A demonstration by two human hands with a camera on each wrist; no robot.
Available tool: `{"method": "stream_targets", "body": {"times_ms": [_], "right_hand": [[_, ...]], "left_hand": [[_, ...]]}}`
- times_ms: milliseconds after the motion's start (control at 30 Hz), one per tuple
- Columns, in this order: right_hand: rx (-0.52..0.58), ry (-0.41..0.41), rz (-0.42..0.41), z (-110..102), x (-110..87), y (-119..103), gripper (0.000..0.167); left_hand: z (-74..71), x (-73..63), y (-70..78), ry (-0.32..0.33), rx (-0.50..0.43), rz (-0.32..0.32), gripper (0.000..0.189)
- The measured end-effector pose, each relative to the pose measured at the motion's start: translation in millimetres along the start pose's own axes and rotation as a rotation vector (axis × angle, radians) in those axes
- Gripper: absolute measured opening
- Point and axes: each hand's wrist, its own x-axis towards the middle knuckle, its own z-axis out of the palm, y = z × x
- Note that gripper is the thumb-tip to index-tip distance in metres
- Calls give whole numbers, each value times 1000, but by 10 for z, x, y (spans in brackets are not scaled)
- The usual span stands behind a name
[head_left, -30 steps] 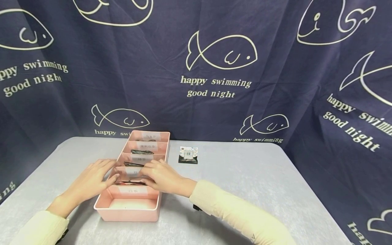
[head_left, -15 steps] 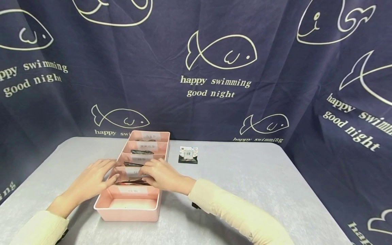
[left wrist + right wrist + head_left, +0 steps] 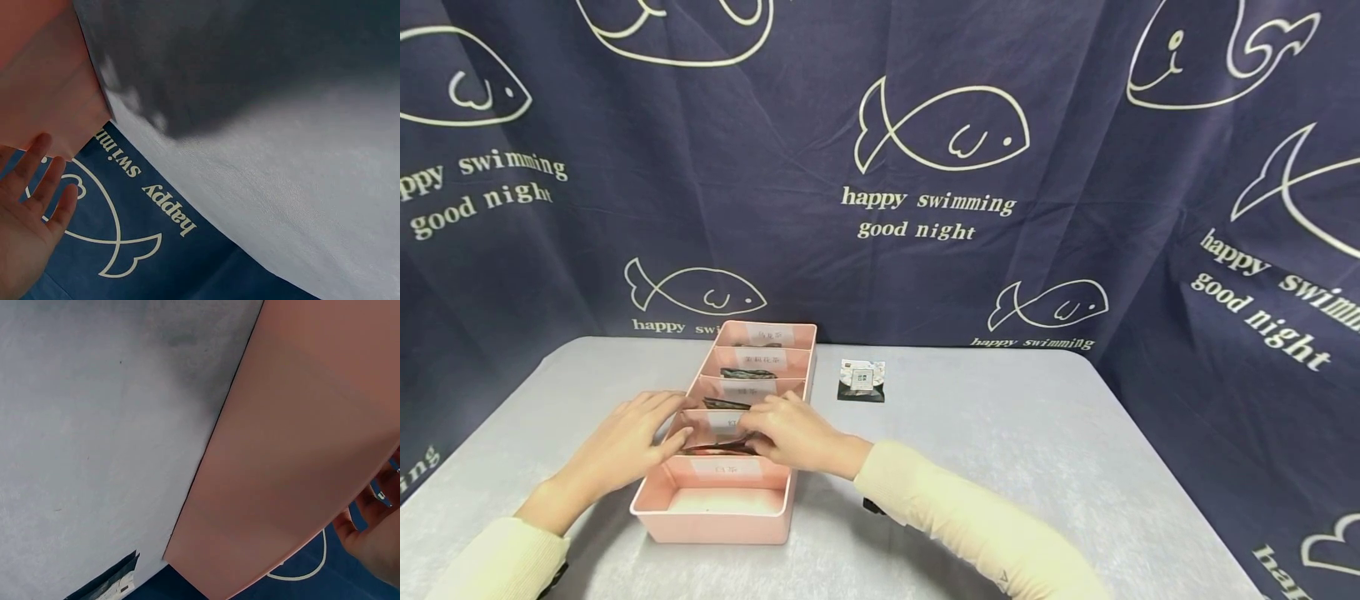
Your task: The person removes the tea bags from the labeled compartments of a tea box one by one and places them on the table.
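Note:
A long pink divided box [image 3: 715, 527] stands on the table, a white label on each compartment wall. My left hand [image 3: 634, 437] rests at its left rim, fingers loosely extended and thumb over the edge; the left wrist view shows these fingers [image 3: 47, 187] close to the outer wall. My right hand [image 3: 797, 432] reaches over the right rim, thumb and fingers curled at the right end of dark tea packets [image 3: 718, 449] in the second compartment from the front. Its fingertips are partly hidden there. In the right wrist view, the fingers [image 3: 375, 503] show beyond the box wall.
A white and black tea packet [image 3: 861, 381] lies flat on the table, right of the box. More packets [image 3: 748, 373] stand in compartments farther back. The front compartment [image 3: 726, 500] holds nothing visible. A dark blue curtain [image 3: 925, 275] hangs behind the table.
My right hand and forearm have shifted slightly left and toward me. The packets at its thumb have changed their lie, showing less red. My left hand and the box have stayed put.

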Motion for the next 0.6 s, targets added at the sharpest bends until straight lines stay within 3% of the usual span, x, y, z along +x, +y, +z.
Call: {"method": "stream_targets", "body": {"times_ms": [300,600], "right_hand": [[-24,34,7,36,4,-15,12],[-20,109,72,56,-2,-51,14]], "left_hand": [[6,-5,-11,6,-6,2,42],[-2,-9,-10,-5,-6,-9,43]]}}
